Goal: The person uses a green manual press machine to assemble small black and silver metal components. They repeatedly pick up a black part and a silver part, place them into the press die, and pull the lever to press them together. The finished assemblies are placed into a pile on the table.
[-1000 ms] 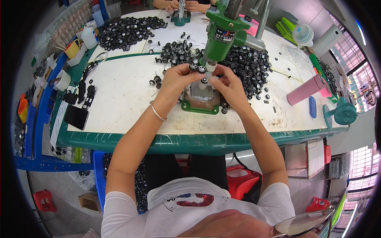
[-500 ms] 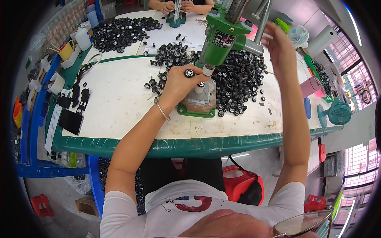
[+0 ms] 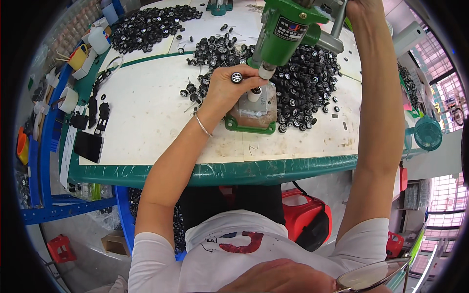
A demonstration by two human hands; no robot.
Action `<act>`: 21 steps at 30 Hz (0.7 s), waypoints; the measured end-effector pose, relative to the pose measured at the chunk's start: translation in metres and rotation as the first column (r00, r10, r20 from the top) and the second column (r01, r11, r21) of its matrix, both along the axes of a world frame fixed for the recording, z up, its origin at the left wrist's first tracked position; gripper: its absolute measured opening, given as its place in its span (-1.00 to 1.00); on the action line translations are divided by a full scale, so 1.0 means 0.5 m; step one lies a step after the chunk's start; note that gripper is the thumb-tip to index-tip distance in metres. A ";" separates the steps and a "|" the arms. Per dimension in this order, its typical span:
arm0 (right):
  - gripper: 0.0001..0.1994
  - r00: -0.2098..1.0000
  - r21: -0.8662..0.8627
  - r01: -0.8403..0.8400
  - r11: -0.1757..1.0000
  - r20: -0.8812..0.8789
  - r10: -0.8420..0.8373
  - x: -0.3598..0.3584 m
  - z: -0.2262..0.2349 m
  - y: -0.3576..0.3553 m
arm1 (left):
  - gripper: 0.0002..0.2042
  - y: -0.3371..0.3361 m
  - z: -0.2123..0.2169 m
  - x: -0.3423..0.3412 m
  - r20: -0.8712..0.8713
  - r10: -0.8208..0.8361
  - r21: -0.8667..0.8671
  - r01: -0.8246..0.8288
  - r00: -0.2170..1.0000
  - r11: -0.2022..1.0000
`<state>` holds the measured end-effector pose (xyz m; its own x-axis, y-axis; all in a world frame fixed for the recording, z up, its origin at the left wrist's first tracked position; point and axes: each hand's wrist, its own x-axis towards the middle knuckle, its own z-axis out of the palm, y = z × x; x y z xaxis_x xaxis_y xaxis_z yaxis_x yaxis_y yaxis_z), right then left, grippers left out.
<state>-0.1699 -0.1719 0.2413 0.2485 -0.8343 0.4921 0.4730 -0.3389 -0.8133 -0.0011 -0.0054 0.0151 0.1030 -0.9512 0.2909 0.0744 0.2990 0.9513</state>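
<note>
A green hand press point(image 3: 281, 41) stands on the table in front of me, its ram pointing down over a metal base plate point(image 3: 266, 108). My left hand point(image 3: 222, 90) is closed beside the ram, pinching a small black toy wheel point(image 3: 236, 77) with silvery spokes. Under its fingertips another wheel point(image 3: 256, 91) sits on top of a short white post point(image 3: 253, 97). High at the right, my right hand point(image 3: 364, 9) is wrapped round the press's lever point(image 3: 339, 22); part of that hand lies beyond the picture's upper edge.
Heaped wheels point(image 3: 305, 88) lie behind and right of the press, and a second pile point(image 3: 146, 29) at the far left. A black phone point(image 3: 89, 146) rests near the left edge. A green fan point(image 3: 426, 134) stands at right; another press point(image 3: 219, 7) is at the back.
My right hand has gone from open beside the lever to closed round it. The view has shifted, so the table sits higher. My left hand keeps its hold by the ram.
</note>
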 end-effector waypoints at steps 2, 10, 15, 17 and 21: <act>-0.75 0.997 -0.018 -0.069 0.997 0.044 0.070 0.012 -0.004 0.006 | -0.86 0.002 0.000 0.002 -0.032 0.014 -0.022 -0.015 0.999 1.000; -0.73 0.942 -0.063 -0.305 0.950 0.123 0.311 -0.054 0.007 0.025 | -0.87 0.004 -0.003 -0.002 0.044 0.042 0.018 -0.043 0.998 0.999; -0.74 0.965 -0.414 0.253 0.874 0.177 -0.195 0.027 -0.020 0.183 | -0.87 0.007 -0.007 0.006 0.040 0.043 0.025 -0.044 0.998 0.999; -0.75 0.970 -0.402 0.202 0.893 0.210 -0.125 0.007 -0.019 0.158 | -0.88 0.004 -0.008 0.003 0.025 0.037 0.002 -0.037 0.999 0.999; -0.75 0.968 -0.463 0.226 0.857 0.201 -0.147 0.000 -0.024 0.162 | -0.88 0.000 -0.013 -0.001 0.023 0.038 -0.014 -0.037 0.999 0.999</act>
